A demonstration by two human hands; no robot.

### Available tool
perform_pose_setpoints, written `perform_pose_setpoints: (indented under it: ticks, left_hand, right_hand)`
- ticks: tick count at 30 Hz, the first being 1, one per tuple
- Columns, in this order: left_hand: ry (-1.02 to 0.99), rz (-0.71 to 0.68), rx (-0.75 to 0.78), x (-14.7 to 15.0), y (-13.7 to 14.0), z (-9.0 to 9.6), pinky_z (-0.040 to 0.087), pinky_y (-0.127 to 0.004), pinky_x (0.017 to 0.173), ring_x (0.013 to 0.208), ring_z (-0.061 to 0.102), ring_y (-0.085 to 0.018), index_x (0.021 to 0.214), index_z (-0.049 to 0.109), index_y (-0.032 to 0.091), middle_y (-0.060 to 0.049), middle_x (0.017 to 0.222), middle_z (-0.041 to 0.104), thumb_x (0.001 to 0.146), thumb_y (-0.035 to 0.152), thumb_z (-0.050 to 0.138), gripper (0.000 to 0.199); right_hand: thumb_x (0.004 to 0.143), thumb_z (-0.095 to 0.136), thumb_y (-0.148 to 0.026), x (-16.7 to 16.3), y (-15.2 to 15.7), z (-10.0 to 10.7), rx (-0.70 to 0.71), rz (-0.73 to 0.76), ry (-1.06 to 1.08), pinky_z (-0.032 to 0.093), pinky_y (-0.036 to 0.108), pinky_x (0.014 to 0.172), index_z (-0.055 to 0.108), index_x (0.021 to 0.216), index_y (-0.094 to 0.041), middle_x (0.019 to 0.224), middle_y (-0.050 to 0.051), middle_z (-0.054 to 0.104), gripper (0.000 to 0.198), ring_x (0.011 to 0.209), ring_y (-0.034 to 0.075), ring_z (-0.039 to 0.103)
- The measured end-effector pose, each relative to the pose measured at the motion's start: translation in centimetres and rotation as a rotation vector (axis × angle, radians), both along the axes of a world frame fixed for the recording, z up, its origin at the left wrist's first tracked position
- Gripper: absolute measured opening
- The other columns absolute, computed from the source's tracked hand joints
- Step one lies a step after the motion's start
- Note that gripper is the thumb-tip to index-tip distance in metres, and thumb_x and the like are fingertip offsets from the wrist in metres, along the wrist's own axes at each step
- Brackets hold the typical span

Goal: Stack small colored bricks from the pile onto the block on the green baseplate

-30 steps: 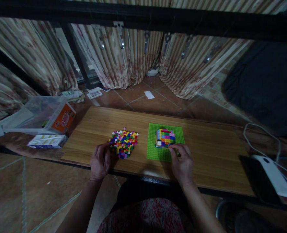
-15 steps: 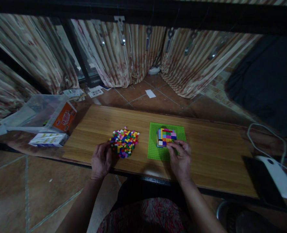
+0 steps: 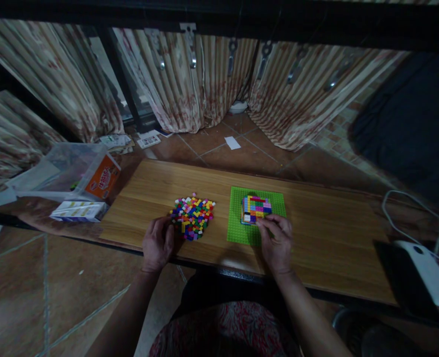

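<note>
On the wooden board (image 3: 327,233) lies a green studded baseplate (image 3: 238,233), carrying a low, many-coloured block of toy bricks (image 3: 255,208). My right hand (image 3: 277,240) is at the near right corner of this brick block, thumb and forefinger pinched together. Whatever sits between those fingertips is too small to make out. A loose heap of small coloured bricks (image 3: 193,218) is spread left of the baseplate. My left hand (image 3: 158,243) rests at the heap's left edge, fingers loosely curled and thumb apart, with no brick visible in it; its fingertips are partly hidden.
At the left stand a clear plastic bin (image 3: 63,168) with an orange label and a white carton (image 3: 79,210). A white device (image 3: 427,272) with a cable is at the right end. Curtains (image 3: 208,84) hang beyond the board, and papers (image 3: 232,143) lie on the tiled floor.
The view has shifted slightly. Both hands keep nearly the same places, the right at the brick block's corner and the left beside the heap.
</note>
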State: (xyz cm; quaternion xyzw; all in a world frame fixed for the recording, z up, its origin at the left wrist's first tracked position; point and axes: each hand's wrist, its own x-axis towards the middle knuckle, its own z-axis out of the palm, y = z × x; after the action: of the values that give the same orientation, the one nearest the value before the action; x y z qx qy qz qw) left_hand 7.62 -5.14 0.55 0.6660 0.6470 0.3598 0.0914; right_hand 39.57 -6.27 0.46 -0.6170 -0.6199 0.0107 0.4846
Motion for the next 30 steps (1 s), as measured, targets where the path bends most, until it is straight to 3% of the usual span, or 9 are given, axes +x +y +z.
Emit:
perform_pose_setpoints:
  ticks: [8,15,21,25,30]
  left_hand:
    - [-0.008,-0.017,0.018,-0.1,0.1,-0.2,0.048,-0.034,0.088,0.098,0.059,-0.021,0.103,0.059,0.017,-0.009,0.102,0.062,0.089,0.032,0.045,0.025]
    - [0.019,-0.017,0.045,-0.1,0.1,-0.5,0.049,-0.032,0.084,0.094,0.060,-0.020,0.104,0.059,0.017,-0.009,0.099,0.062,0.089,0.026,0.044,0.023]
    - [0.060,-0.002,0.079,0.0,0.2,-1.1,0.049,-0.031,0.082,0.093,0.060,-0.019,0.105,0.059,0.017,-0.009,0.097,0.062,0.089,0.020,0.042,0.023]
    - [0.061,0.011,0.088,0.1,0.2,-1.2,0.050,-0.030,0.081,0.092,0.060,-0.019,0.104,0.060,0.017,-0.009,0.096,0.061,0.089,0.019,0.042,0.023]
    - [0.044,0.015,0.089,0.3,0.1,-1.2,0.050,-0.030,0.081,0.091,0.060,-0.018,0.105,0.059,0.017,-0.008,0.096,0.062,0.089,0.016,0.043,0.023]
  right_hand:
    - [0.085,0.062,-0.032,0.4,0.0,0.2,0.034,0.033,-0.006,0.049,0.038,0.084,0.073,0.090,-0.024,0.101,0.006,0.062,0.014,0.096,0.020,0.058]
    - [0.086,0.062,-0.026,-0.7,-2.4,1.4,0.104,-0.038,0.056,0.051,0.036,0.082,0.072,0.092,-0.022,0.094,0.006,0.064,0.013,0.088,0.018,0.062]
    - [0.089,0.056,-0.025,-4.7,-3.4,1.3,-0.087,0.189,0.082,0.051,0.033,0.079,0.069,0.092,-0.022,0.091,0.005,0.067,0.014,0.086,0.018,0.062]
    - [0.091,0.051,-0.025,-7.5,-2.0,0.9,-0.221,0.286,0.069,0.050,0.034,0.080,0.069,0.094,-0.022,0.090,0.005,0.068,0.019,0.087,0.019,0.062]
    - [0.091,0.048,-0.025,-9.8,0.4,0.6,-0.283,0.396,0.035,0.048,0.034,0.083,0.070,0.095,-0.023,0.093,0.005,0.068,0.022,0.090,0.019,0.061]
